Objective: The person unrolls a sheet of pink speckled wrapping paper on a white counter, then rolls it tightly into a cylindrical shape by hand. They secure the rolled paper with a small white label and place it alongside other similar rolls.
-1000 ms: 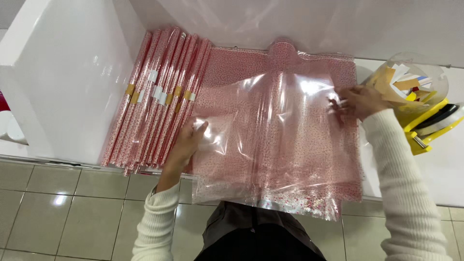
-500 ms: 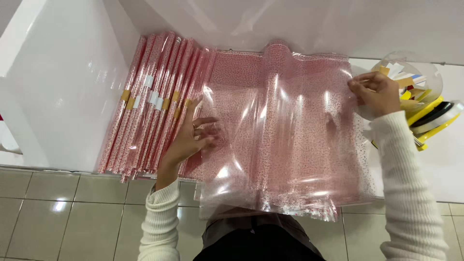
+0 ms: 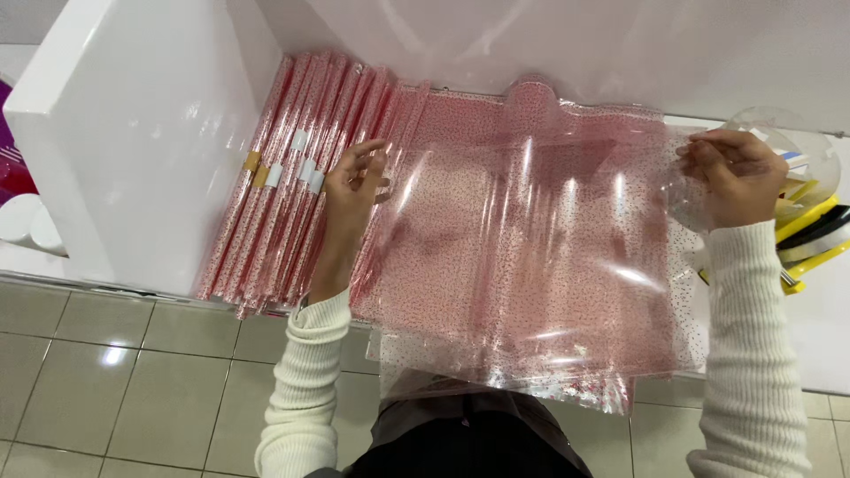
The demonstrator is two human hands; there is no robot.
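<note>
Your left hand (image 3: pixel 352 181) rests with its fingers spread loosely on the left edge of the clear cellophane sheet (image 3: pixel 531 248), which is dotted with small red marks; the hand presses rather than grips. Your right hand (image 3: pixel 730 173) has its fingers closed, pinching the sheet's right edge and lifting it slightly off the stack below. The sheet lies across the white counter (image 3: pixel 823 327), on a pile of like sheets whose near edge hangs over the counter's front. Just left of your left hand lie folded packs of the same film (image 3: pixel 283 177), overlapping in a row. Behind your right hand stands a clear round container (image 3: pixel 810 155) with yellow and black items beside it
</note>
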